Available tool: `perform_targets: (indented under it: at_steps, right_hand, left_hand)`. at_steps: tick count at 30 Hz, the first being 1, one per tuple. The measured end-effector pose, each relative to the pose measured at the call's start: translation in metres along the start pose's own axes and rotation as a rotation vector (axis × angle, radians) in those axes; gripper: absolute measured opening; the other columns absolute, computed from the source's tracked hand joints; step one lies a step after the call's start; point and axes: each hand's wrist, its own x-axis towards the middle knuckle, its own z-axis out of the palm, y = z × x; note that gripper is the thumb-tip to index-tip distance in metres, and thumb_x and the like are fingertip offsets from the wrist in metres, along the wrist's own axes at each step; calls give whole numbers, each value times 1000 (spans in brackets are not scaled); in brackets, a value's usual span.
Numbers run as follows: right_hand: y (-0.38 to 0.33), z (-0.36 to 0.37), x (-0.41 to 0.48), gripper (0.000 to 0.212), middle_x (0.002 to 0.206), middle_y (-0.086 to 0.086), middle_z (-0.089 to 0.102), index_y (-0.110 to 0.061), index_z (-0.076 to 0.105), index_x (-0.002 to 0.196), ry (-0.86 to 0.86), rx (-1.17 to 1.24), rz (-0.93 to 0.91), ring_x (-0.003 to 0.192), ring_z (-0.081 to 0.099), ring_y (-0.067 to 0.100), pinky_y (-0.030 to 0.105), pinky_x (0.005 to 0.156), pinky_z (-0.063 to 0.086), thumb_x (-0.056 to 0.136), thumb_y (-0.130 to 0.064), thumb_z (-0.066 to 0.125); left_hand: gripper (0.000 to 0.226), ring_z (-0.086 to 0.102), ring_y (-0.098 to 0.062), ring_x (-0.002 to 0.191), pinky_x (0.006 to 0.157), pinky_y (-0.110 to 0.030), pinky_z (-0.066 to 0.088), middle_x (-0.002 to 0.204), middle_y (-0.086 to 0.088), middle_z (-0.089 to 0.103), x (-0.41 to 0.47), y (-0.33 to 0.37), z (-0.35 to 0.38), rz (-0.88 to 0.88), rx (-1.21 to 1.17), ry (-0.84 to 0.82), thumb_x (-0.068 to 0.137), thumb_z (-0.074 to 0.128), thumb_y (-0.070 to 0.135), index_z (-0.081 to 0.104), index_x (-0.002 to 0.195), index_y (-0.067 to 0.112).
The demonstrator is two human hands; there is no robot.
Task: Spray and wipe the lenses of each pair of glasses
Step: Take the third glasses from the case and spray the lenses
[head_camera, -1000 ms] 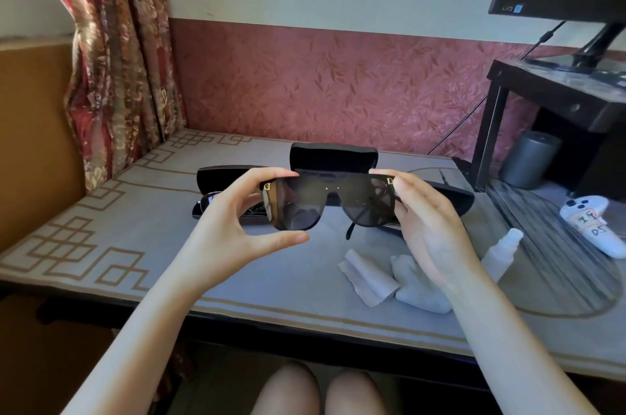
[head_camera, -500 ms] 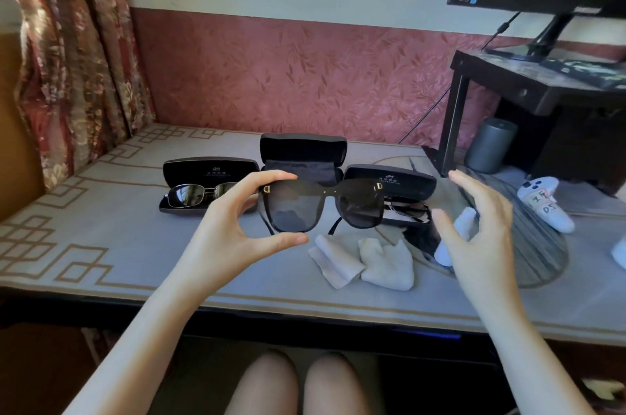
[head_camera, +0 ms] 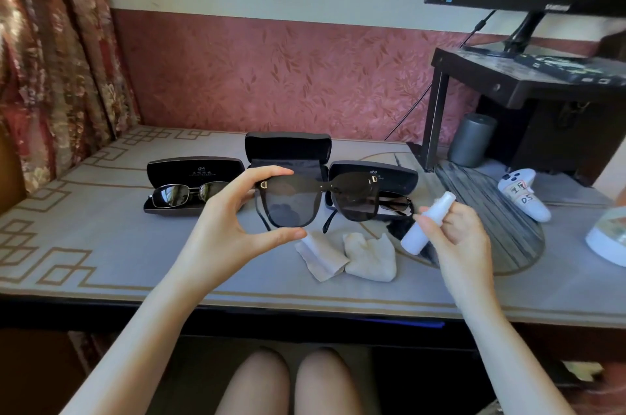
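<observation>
My left hand (head_camera: 227,228) pinches the left lens edge of large black sunglasses (head_camera: 318,199), held up over the table with lenses facing me. My right hand (head_camera: 457,231) grips a small white spray bottle (head_camera: 428,223), lifted just right of the sunglasses. Two crumpled white cloths (head_camera: 352,255) lie on the table below. A metal-framed pair of glasses (head_camera: 186,194) rests in an open black case (head_camera: 193,172) at the left. Another pair (head_camera: 396,203) lies in the open case (head_camera: 389,172) behind the sunglasses. An empty open case (head_camera: 288,147) stands at the back centre.
A black monitor stand (head_camera: 528,86) with a monitor occupies the right rear, a grey cylinder (head_camera: 471,140) beneath it. A white game controller (head_camera: 523,197) and a white round object (head_camera: 608,238) lie at the right. A curtain (head_camera: 50,59) hangs at the left.
My right hand let go of the sunglasses, went right to the spray bottle and picked it up off the table. My left hand kept the sunglasses up.
</observation>
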Motion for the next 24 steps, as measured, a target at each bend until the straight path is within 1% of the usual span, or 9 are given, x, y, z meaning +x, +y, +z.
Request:
perform_targets:
  at_steps: [2, 5, 10, 13, 15, 18, 20, 22, 24]
  right_hand:
    - [-13, 3, -5, 24, 108, 5, 72, -23, 62, 110, -139, 211, 32, 99, 70, 18, 31, 87, 56, 90, -10, 62]
    - [-32, 9, -12, 35, 99, 6, 72, -12, 61, 121, -311, 524, 136, 87, 69, 18, 36, 74, 60, 88, -16, 53]
    - [-44, 19, -20, 40, 89, 4, 62, -11, 61, 126, -471, 852, 282, 62, 55, 14, 24, 52, 49, 91, -21, 45]
    - [-37, 23, -22, 41, 88, 7, 57, -5, 59, 130, -622, 1050, 373, 57, 50, 13, 22, 45, 46, 93, -19, 48]
    - [-32, 26, -21, 42, 93, 12, 57, -3, 47, 138, -776, 1181, 407, 61, 54, 17, 24, 47, 48, 98, -14, 44]
    - [-33, 29, -21, 39, 102, 18, 56, -9, 25, 143, -801, 1179, 343, 70, 57, 21, 27, 54, 49, 105, -14, 27]
    - [-35, 31, -22, 36, 99, 16, 57, -10, 30, 139, -789, 1129, 326, 68, 56, 19, 24, 52, 48, 103, -14, 35]
    - [-33, 34, -25, 41, 94, 11, 58, -10, 44, 135, -762, 1065, 311, 64, 54, 15, 21, 48, 47, 97, -20, 53]
    - [-34, 35, -27, 46, 90, 6, 57, -14, 53, 133, -701, 953, 247, 61, 50, 13, 18, 44, 43, 90, -25, 63]
  left_hand:
    - [62, 55, -7, 119, 108, -35, 39, 119, 24, 60, 0, 0, 0, 6, 5, 6, 61, 83, 46, 56, 118, 43]
    - [63, 54, -5, 120, 109, -35, 39, 118, 25, 60, -1, 2, 0, 13, 10, 21, 62, 87, 40, 57, 118, 40]
    - [62, 56, -7, 118, 106, -34, 42, 117, 23, 60, -2, 0, -2, 32, -6, 39, 60, 78, 48, 57, 118, 40]
    - [61, 57, -7, 116, 104, -30, 42, 116, 23, 61, -2, -1, -4, 34, -10, 46, 60, 78, 49, 57, 117, 40]
    - [62, 57, -6, 115, 104, -29, 42, 116, 23, 61, -3, -1, -6, 35, -7, 48, 60, 77, 48, 56, 117, 40]
    - [61, 58, -5, 114, 103, -28, 43, 115, 24, 61, -4, -3, -9, 37, -7, 54, 60, 78, 48, 56, 117, 40]
    - [62, 58, -5, 112, 101, -27, 44, 115, 22, 62, -5, -3, -9, 39, -13, 53, 60, 78, 48, 56, 117, 39]
    - [63, 59, -5, 112, 99, -22, 44, 115, 22, 62, -6, -4, -10, 36, -20, 49, 60, 78, 48, 57, 118, 37]
    - [63, 59, -5, 112, 98, -18, 44, 115, 22, 62, -6, -5, -10, 34, -20, 47, 60, 78, 48, 57, 118, 37]
